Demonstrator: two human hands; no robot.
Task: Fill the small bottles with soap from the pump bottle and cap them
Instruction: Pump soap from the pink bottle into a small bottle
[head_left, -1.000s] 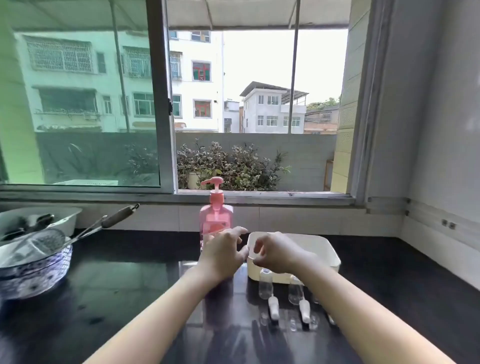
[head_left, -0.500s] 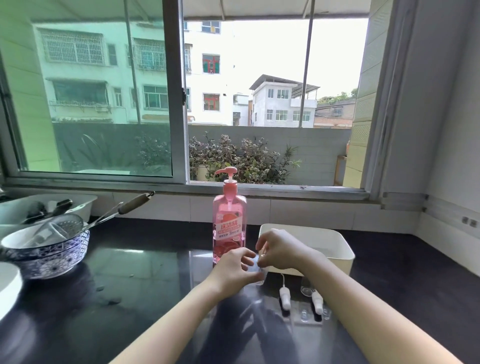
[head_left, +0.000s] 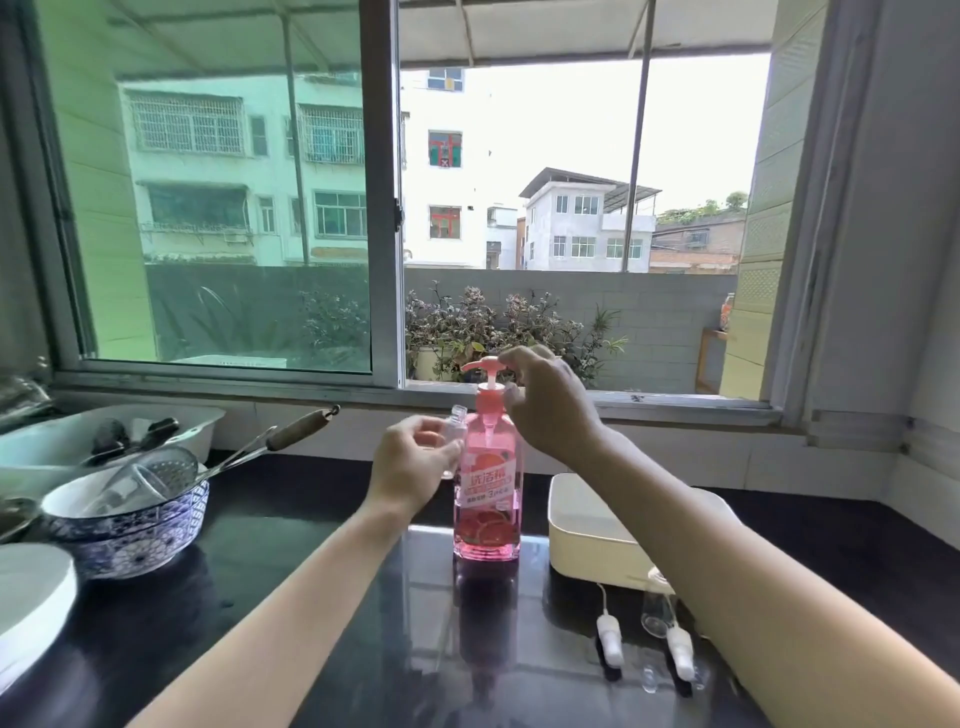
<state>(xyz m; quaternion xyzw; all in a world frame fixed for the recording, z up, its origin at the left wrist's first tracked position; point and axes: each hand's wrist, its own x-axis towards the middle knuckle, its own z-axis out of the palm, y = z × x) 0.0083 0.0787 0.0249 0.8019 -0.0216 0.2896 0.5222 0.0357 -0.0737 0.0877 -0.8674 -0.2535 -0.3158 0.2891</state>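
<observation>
Centre frame: your left hand (head_left: 410, 467) pinches a small clear plastic bottle (head_left: 456, 423) below the tall pink pump bottle (head_left: 487, 488)'s spout, your right hand (head_left: 550, 405) curls over the pump; nothing looks filled yet, white caps (head_left: 609, 636) lie lower right.

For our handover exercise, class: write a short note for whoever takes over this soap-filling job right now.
Left hand holds a small clear bottle beside the pump bottle, under its spout. Right hand curls over the pump head. Another small bottle and two white caps lie on the counter by the white tray.
Done: nothing looks filled or capped.
Left: pump soap in, fill each bottle, cap them.
</observation>
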